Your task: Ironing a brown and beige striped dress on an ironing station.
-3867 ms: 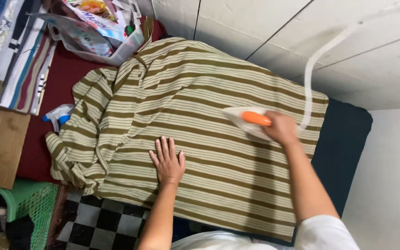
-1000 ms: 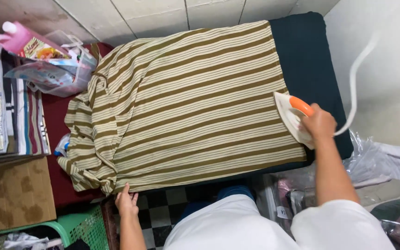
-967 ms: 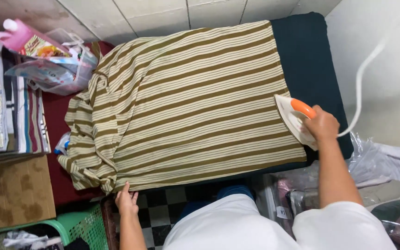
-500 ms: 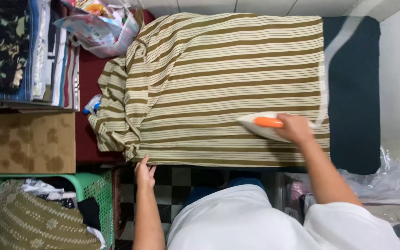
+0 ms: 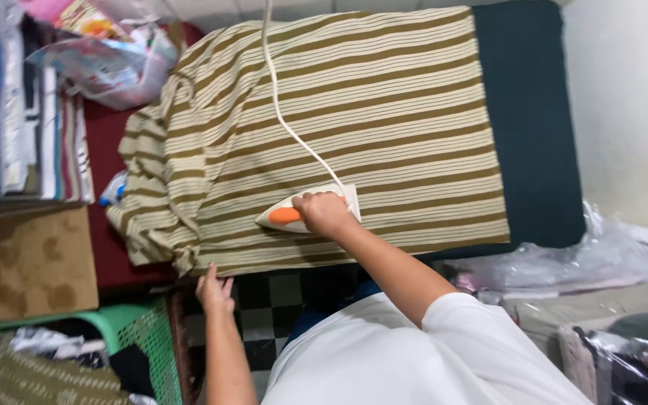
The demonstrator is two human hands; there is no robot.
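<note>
While a white iron (image 5: 305, 210) with an orange handle rests on the striped cloth (image 5: 339, 112), the right hand (image 5: 325, 214) wraps its fingers tight around that handle. Its cord (image 5: 283, 124) trails ahead across the fabric and could snag or scorch. The left hand (image 5: 215, 291), fingers loosely together, touches the cloth's near edge.

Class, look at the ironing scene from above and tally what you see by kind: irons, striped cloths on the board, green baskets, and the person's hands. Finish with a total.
Irons: 1, the white and orange iron under the right hand
Striped cloths: 1, the striped cloth
Green baskets: 1, the green basket
Hands: 2, including the left hand at the cloth's near edge
Total: 5
</note>
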